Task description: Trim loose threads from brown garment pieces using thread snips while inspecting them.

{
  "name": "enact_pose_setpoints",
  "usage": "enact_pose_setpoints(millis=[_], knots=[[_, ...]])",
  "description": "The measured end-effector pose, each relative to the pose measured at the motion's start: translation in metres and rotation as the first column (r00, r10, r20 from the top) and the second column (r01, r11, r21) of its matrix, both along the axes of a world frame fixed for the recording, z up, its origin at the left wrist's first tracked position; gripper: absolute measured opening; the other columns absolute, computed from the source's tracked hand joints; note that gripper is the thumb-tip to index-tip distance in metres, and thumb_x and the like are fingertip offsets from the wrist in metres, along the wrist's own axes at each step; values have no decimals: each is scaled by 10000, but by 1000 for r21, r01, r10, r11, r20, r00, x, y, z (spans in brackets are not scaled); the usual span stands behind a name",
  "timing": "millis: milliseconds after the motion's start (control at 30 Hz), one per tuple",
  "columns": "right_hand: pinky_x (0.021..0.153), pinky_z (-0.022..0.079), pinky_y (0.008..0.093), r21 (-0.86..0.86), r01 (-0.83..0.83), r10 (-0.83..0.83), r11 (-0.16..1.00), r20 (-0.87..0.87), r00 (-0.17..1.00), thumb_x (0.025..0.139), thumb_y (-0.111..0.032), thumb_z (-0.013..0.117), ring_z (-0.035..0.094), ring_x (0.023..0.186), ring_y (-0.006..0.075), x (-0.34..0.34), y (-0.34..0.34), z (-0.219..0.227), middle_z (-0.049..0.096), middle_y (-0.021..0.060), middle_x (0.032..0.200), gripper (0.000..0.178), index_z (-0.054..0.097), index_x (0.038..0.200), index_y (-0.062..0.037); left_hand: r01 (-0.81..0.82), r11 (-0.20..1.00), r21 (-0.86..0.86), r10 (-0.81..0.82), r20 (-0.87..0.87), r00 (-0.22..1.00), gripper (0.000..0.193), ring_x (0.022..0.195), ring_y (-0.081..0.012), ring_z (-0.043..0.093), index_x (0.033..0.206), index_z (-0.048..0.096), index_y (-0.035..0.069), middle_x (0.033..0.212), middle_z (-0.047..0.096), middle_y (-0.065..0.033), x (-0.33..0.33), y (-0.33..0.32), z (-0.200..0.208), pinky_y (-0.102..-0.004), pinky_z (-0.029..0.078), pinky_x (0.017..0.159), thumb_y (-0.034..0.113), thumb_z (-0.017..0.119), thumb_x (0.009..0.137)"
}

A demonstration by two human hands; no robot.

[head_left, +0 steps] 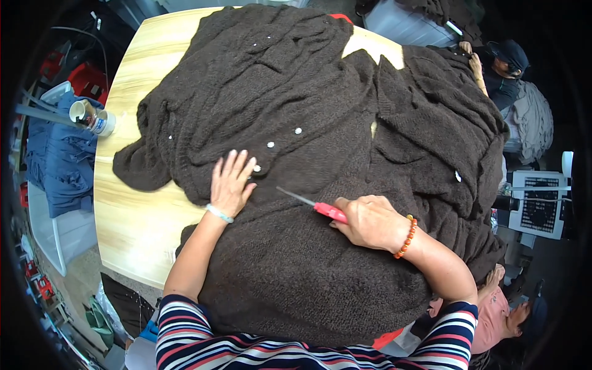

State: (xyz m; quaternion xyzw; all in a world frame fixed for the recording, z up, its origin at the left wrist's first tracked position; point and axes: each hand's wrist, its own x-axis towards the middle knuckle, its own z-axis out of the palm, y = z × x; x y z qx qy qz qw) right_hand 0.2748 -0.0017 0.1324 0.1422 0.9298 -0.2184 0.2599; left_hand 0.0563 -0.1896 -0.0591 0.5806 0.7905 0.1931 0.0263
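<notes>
Dark brown knitted garments [290, 271] spread over the table and down toward me, with several white round buttons [298, 131] on them. My left hand [231, 185] lies flat on the knit, fingers extended, its fingertips beside one white button [257, 168]. In my closed right hand [373, 222] is a red-handled tool [331, 212] with a thin pointed metal blade. Its tip points left, toward my left hand, just above or on the fabric; I cannot tell if it touches. Whether the blade is single or paired is too small to make out.
A pale wooden table [126, 213] lies under the knitwear. A jar [92, 117] stands at its left edge, near a bin with blue clothing [55, 157]. At the right, one person in a dark cap [510, 58] handles the cloth; another in pink [487, 314] sits lower down.
</notes>
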Motion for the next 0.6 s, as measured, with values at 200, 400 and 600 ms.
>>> enact_pose_setpoints(millis=[200,400,600], knots=[[643,534,435,68,-39,47,997,-116,992,877,-271,615,676,703,342,-11,-12,1,658,184,709,281,611,958,-2,-2,998,56,-2,88,996,471,1357,-303,387,1278,587,136,1437,462,-90,7,10,-26,-517,238,1130,194,689,822],[636,539,442,69,-179,183,981,-52,982,885,-284,599,684,725,336,-16,-29,-17,662,183,704,290,609,935,1,17,986,169,-53,213,976,453,1313,-285,458,1249,610,123,1385,528,-80,0,3,-29,-509,263,1123,176,697,807],[655,543,452,3,-156,156,988,-32,987,873,-259,609,683,723,351,-22,-42,-13,662,194,709,266,624,927,1,-1,986,169,-49,289,956,527,1328,-276,446,1280,587,126,1405,511,-74,-3,-4,-28,-497,307,1105,60,691,767]])
